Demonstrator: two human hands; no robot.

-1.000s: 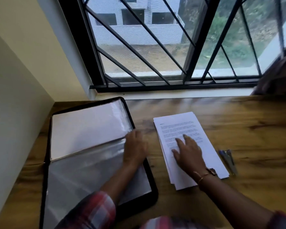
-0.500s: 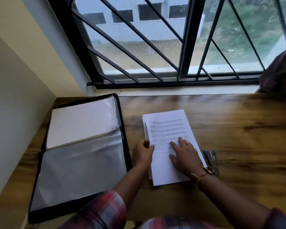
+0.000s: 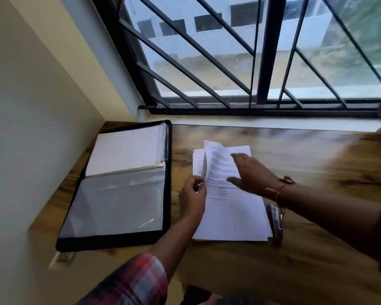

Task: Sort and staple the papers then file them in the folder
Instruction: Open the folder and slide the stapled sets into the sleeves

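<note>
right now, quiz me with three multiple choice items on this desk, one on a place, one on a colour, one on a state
1. Where does the stapler lie?
A. just right of the papers
B. on the floor
C. on the window ledge

2. What colour is the border of the folder?
A. red
B. white
C. black

3. How is the top sheet?
A. flat on the papers
B. lifted at its left edge
C. crumpled into a ball

Answers:
1 A, it rests by the right edge of the papers.
2 C, a black rim frames the open folder.
3 B, the left hand pinches that edge and it curls up.
</note>
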